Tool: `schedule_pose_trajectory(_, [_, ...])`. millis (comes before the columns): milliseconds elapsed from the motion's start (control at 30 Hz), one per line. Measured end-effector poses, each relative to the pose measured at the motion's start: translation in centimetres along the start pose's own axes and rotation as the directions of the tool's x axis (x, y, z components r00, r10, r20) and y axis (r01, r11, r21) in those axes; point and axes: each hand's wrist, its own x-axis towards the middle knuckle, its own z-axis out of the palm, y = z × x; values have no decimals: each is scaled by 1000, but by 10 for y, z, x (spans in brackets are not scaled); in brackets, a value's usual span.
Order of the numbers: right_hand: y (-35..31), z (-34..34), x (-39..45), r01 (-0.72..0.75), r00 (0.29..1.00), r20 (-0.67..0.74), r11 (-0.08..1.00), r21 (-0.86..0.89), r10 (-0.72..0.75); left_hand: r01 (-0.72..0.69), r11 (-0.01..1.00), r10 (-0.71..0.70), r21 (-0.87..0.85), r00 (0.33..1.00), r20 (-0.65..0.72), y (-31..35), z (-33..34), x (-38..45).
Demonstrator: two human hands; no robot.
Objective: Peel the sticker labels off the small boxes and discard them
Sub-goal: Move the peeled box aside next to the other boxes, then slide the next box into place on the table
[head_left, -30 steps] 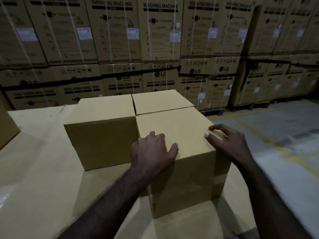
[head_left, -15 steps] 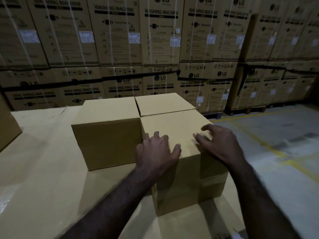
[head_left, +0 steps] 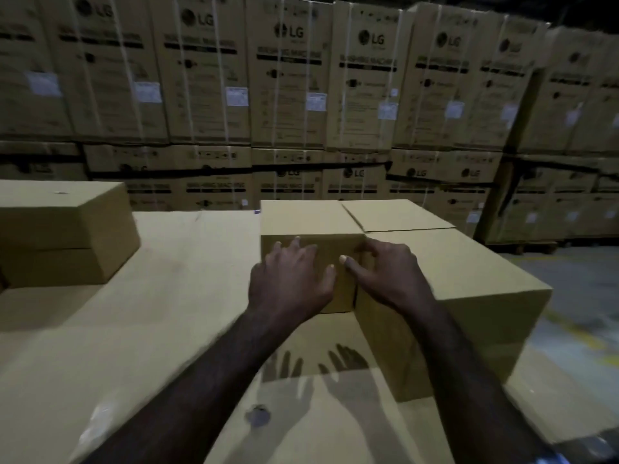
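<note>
Three plain brown small boxes stand together on a wide cardboard surface (head_left: pixel 160 329): a left box (head_left: pixel 306 217), a back right box (head_left: pixel 397 214) and a nearer, larger right box (head_left: pixel 469 279). My left hand (head_left: pixel 291 279) lies flat with spread fingers on the left box's front face. My right hand (head_left: pixel 388 272) is at the seam between that box and the nearer right box, thumb on the front face and fingers bent at the corner. No sticker label shows on any visible face.
Two more brown boxes are stacked at the far left (head_left: pixel 60 229). A wall of strapped LG washing machine cartons (head_left: pixel 288 95) fills the background. The cardboard surface ends at the right, with grey floor (head_left: pixel 586 313) beyond. A small dark spot (head_left: pixel 258 415) marks the surface near me.
Both hands have left the top of the nearer right box and moved left onto the left box's front face. The view has swung left, bringing the far-left stack in.
</note>
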Motion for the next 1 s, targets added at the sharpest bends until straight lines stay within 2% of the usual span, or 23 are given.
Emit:
schedule_pose_trajectory(267, [-199,87,-25,151,988,-2,977,147,-153,162,985,-154,59,981,-119,-184,-97,-61])
schedule_pose_trajectory(500, [-337,158,-33,222,969,39,931,290,-243,340,937,-320,81,928,-188,-309,-165,-107])
schedule_pose_trajectory(733, [-431,223,-21,325,917,96,867,376,-386,475,872,-448,117,871,-201,-402,-190,-121])
schedule_pose_trajectory(1000, [-519,306,22,407,839,165,799,443,-519,583,787,-550,199,811,-202,-505,-200,-93])
